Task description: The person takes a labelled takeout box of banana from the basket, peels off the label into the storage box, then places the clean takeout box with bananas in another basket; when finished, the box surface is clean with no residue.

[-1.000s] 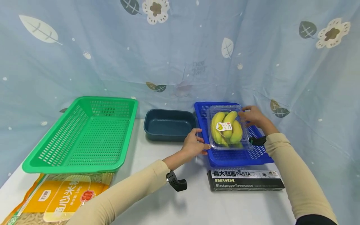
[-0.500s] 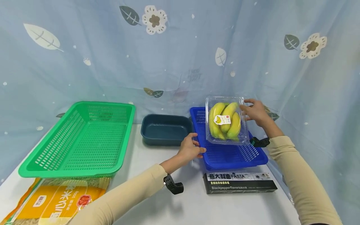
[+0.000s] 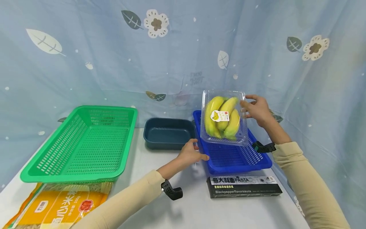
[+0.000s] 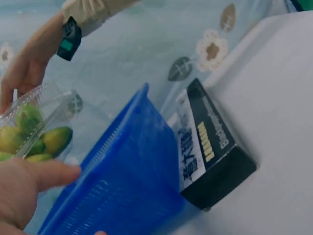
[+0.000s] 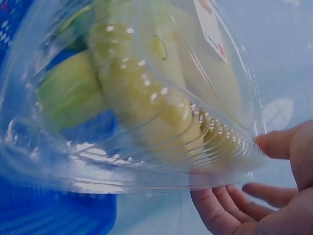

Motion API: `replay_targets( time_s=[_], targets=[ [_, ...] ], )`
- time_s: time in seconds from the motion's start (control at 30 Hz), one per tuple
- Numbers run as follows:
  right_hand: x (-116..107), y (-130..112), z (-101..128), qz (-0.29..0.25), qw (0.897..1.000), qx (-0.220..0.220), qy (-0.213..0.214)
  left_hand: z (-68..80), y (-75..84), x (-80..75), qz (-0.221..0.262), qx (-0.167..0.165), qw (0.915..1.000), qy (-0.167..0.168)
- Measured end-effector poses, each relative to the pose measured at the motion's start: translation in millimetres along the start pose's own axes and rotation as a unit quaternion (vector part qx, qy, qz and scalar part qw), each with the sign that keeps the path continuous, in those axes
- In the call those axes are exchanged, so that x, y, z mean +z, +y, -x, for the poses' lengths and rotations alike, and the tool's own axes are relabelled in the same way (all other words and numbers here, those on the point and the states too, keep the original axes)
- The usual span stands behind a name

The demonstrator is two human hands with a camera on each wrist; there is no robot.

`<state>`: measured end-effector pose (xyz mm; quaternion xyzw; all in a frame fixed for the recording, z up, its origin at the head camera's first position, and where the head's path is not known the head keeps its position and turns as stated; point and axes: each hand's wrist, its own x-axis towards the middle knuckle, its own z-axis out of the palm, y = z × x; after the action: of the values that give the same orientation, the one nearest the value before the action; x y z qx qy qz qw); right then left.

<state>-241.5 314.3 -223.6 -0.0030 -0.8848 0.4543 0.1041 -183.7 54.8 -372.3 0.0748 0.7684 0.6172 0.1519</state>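
Observation:
My right hand grips the right side of a clear plastic box of bananas, which has a white label. The box is tilted, held above the blue basket. In the right wrist view, the thumb lies on one side of the box and the other fingers lie under its edge. My left hand is at the left rim of the blue basket, thumb extended toward it. The left wrist view shows the left thumb near the basket rim; most of the other fingers are hidden there.
A black pasta box lies in front of the blue basket. Left of it stands a dark teal bin, then a large green basket. An orange noodle bag lies partly under the green basket. A patterned curtain hangs behind.
My right hand has lifted the box of bananas up out of the blue basket and slightly left. My left hand has drawn back a little from the box, down and to the left.

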Motion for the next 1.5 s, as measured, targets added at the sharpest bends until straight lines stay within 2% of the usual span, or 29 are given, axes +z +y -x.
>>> replay_targets(
  time_s=[0.13,0.27,0.33,0.4,0.5,0.63,0.87,1.03,1.2,1.3,1.5],
  targets=[
    [7,-12,10,-0.032,0.999,0.008,0.020,13.6,5.3,-6.1,-0.004,0.006,0.9998,-0.017],
    [18,-23,23,-0.081,0.996,0.010,0.022,31.0,15.1,-12.7,0.043,0.014,0.9982,-0.038],
    [24,-27,29,-0.109,0.994,0.010,0.018,39.3,21.7,-14.9,0.087,0.013,0.9953,-0.042],
    [29,-30,34,-0.136,0.991,0.010,0.017,45.8,27.4,-16.7,0.136,0.014,0.9897,-0.042],
    [37,-33,39,-0.174,0.984,0.013,0.021,52.0,33.0,-19.7,0.213,0.032,0.9753,-0.049],
    [46,-35,45,-0.208,0.977,0.028,0.028,58.1,35.0,-26.5,0.255,0.045,0.9645,-0.050],
    [60,-38,64,-0.272,0.960,0.060,0.019,69.3,35.2,-41.3,0.290,0.058,0.9551,-0.026],
    [68,-39,79,-0.275,0.960,0.052,0.005,76.3,36.5,-52.2,0.297,0.083,0.9511,-0.002],
    [74,-37,93,-0.300,0.953,0.044,-0.018,83.7,33.8,-62.8,0.297,0.097,0.9500,0.012],
    [77,-36,101,-0.304,0.951,0.044,-0.029,88.7,30.3,-69.5,0.280,0.105,0.9542,0.015],
    [75,-37,112,-0.271,0.961,0.036,-0.042,101.1,27.3,-89.3,0.243,0.120,0.9625,0.018]
  ],
)
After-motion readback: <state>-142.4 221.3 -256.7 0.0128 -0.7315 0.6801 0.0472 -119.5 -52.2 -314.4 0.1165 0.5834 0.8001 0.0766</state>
